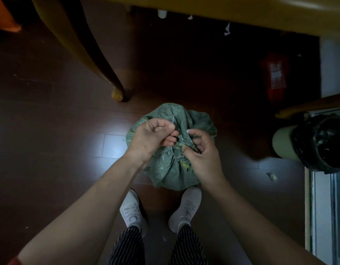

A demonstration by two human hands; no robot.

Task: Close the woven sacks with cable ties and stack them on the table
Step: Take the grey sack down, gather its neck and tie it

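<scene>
So the green woven plastic sack is sitting on the dark wooden floor, just beyond the person's pale trainers, so it's not up on the stack yet. Its mouth is bunched into a neck. The right hand is curled tight round that bunch, I'd guess to stop it springing open. The left hand is closed too, pinching the tail of a thin white cable tie that comes up from the neck. Looks like the pull-it-snug stage to me. The yellow-brown wooden desk is on the far side, with one curved desk leg far left of the sack. A bin with a black liner stands off to the right.
</scene>
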